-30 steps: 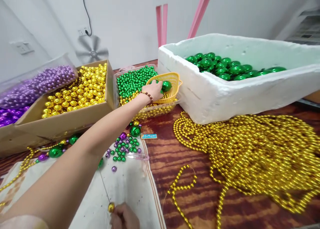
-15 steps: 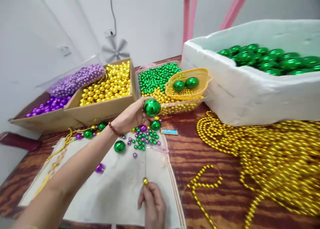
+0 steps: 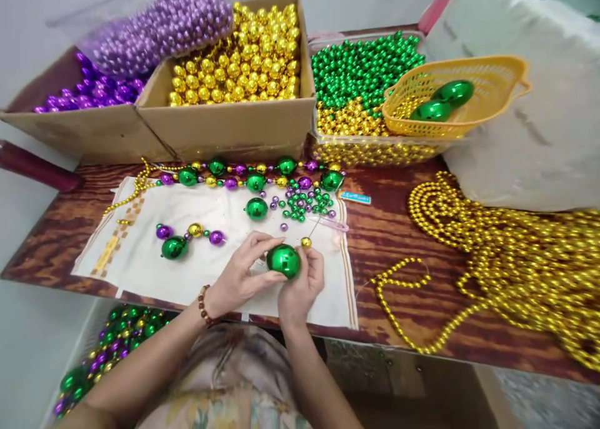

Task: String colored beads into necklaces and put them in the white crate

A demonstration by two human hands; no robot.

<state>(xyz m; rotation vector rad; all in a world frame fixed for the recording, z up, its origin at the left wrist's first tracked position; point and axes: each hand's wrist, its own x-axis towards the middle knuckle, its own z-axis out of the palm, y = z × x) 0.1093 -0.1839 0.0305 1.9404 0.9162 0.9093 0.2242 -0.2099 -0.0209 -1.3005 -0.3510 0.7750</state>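
Note:
My left hand (image 3: 239, 272), with a beaded bracelet at the wrist, pinches a large shiny green bead (image 3: 284, 261) between thumb and fingers. Close against it, my right hand (image 3: 302, 285) is closed on a thin needle (image 3: 315, 226) that points up and away. A gold bead (image 3: 306, 242) sits at the right fingertips, around the needle. On the white cloth (image 3: 140, 279) to the left lies a short group of purple, gold and green beads, including a green bead (image 3: 174, 247). Beyond my hands rest another green bead (image 3: 256, 209) and a scatter of small green and purple beads (image 3: 300, 204).
A strung bead garland (image 3: 255, 182) runs along the cloth's far edge. Behind stand a cardboard box (image 3: 225, 126) of gold and purple beads, a clear tub (image 3: 375, 154) and a yellow basket (image 3: 492, 97). Gold bead strings (image 3: 525, 272) and a white foam box (image 3: 506, 154) are at right.
My left hand has come back from near the tub to my right hand, bringing the large green bead. The view has tilted down, showing more of the table.

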